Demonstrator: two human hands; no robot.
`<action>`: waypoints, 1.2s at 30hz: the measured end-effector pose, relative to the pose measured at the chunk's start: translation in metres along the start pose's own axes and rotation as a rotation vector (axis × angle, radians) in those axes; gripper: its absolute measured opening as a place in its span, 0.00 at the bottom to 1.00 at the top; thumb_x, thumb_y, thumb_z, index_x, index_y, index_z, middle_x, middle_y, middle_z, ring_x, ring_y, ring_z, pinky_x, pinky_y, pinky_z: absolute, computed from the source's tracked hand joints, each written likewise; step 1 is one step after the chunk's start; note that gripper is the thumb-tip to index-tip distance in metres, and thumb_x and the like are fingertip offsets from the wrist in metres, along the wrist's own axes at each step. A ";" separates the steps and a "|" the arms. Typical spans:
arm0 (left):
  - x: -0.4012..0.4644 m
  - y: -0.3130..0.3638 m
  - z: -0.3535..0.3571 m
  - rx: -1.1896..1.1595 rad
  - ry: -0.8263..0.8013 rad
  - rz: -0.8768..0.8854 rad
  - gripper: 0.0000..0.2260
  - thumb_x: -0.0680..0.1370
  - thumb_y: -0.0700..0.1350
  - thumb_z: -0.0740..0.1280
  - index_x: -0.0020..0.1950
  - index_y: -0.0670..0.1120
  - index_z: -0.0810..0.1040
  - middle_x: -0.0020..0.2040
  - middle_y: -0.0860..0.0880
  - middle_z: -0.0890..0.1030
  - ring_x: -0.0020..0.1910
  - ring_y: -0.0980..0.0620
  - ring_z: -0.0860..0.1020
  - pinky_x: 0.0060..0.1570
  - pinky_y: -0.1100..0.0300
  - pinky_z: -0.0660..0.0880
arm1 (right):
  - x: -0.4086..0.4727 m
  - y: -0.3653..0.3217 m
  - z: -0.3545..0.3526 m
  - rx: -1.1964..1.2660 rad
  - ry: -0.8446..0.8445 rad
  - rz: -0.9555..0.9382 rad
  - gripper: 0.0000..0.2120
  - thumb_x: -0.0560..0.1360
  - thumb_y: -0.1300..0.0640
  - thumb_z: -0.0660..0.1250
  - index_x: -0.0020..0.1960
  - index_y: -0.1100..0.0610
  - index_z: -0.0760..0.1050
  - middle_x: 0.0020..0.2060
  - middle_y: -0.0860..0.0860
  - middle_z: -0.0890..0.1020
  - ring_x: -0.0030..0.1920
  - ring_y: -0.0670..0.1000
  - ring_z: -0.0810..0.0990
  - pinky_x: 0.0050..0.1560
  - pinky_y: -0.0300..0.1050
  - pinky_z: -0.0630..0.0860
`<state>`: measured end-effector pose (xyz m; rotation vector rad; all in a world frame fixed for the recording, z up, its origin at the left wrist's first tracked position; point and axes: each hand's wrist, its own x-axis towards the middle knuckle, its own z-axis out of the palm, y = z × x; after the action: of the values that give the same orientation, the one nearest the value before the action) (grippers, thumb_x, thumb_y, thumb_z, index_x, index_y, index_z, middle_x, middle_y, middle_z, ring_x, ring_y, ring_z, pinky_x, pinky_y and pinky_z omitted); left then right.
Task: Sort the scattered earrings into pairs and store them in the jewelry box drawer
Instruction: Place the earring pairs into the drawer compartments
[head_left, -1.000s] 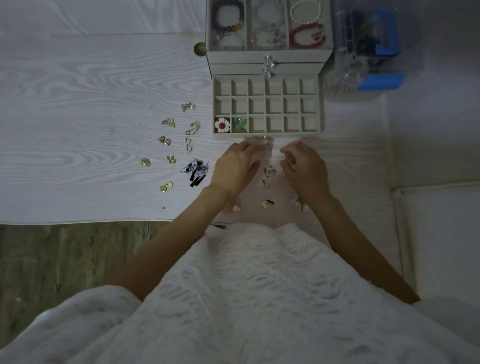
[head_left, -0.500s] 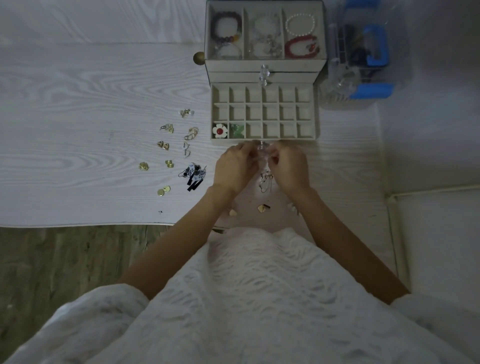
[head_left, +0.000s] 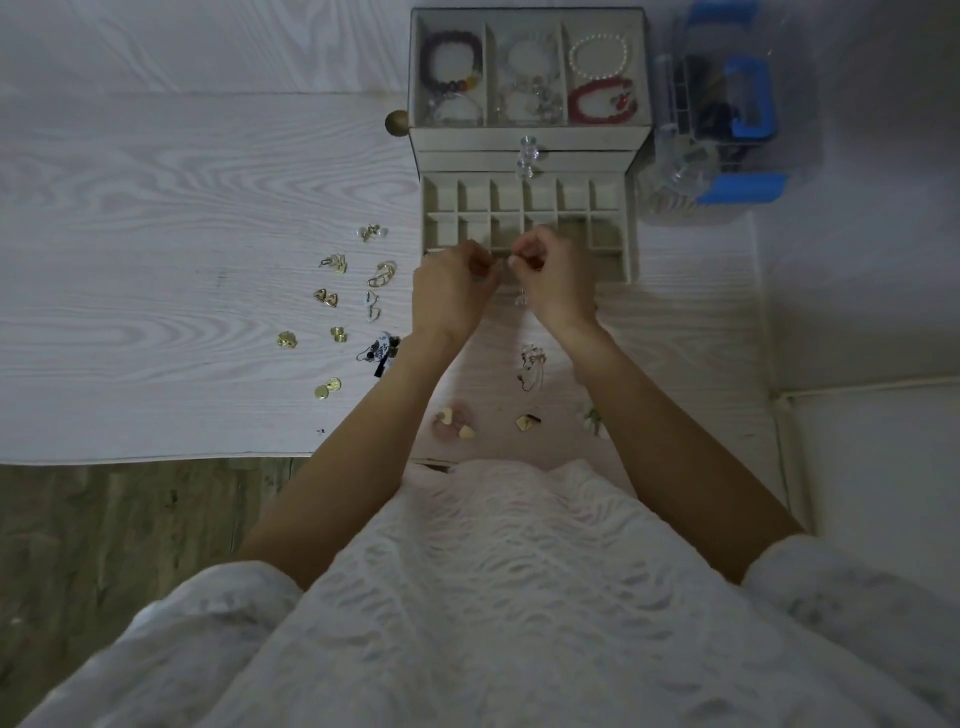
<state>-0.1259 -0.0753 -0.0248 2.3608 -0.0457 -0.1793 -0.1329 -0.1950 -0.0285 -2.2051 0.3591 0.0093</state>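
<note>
The beige jewelry box (head_left: 530, 140) stands at the table's far side with its gridded drawer (head_left: 621, 228) pulled open. My left hand (head_left: 452, 291) and my right hand (head_left: 553, 280) hover side by side over the drawer's front row, fingers pinched on a small earring that is barely visible between them. They hide the front compartments. Several gold earrings (head_left: 332, 299) lie scattered left of the drawer. A black-and-white pair (head_left: 379, 351) lies by my left wrist. More earrings (head_left: 531, 364) rest between my forearms.
A clear plastic box with blue latches (head_left: 727, 114) stands right of the jewelry box. Bracelets fill the jewelry box's top tray (head_left: 527, 67). A small brass knob (head_left: 397, 123) sits at its left. The white wood-grain table (head_left: 156, 260) ends at a front edge above the floor.
Both hands rose from the table in front of the drawer and moved forward over its front row, covering the flower and green earrings stored there. The view also shifted slightly.
</note>
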 end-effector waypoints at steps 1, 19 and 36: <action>0.001 0.000 0.001 0.023 -0.032 0.008 0.09 0.74 0.46 0.69 0.51 0.44 0.81 0.45 0.46 0.85 0.45 0.49 0.81 0.47 0.58 0.76 | 0.003 0.001 0.001 -0.020 -0.007 0.001 0.06 0.74 0.62 0.67 0.51 0.60 0.78 0.48 0.53 0.82 0.46 0.45 0.77 0.44 0.33 0.69; -0.062 -0.024 0.014 0.292 -0.283 0.503 0.12 0.75 0.42 0.66 0.59 0.44 0.78 0.53 0.43 0.81 0.52 0.42 0.76 0.52 0.53 0.72 | -0.082 0.053 -0.029 -0.294 -0.188 -0.093 0.14 0.73 0.61 0.66 0.58 0.58 0.76 0.51 0.56 0.79 0.48 0.54 0.78 0.49 0.45 0.73; -0.056 -0.027 0.025 0.398 -0.291 0.391 0.12 0.77 0.44 0.64 0.59 0.47 0.77 0.58 0.46 0.76 0.55 0.45 0.75 0.48 0.51 0.76 | -0.078 0.055 -0.017 -0.425 -0.140 -0.034 0.13 0.75 0.63 0.62 0.59 0.59 0.74 0.51 0.58 0.79 0.51 0.59 0.78 0.48 0.48 0.71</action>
<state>-0.1851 -0.0687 -0.0551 2.6392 -0.7377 -0.3446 -0.2239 -0.2200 -0.0511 -2.6119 0.2577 0.2401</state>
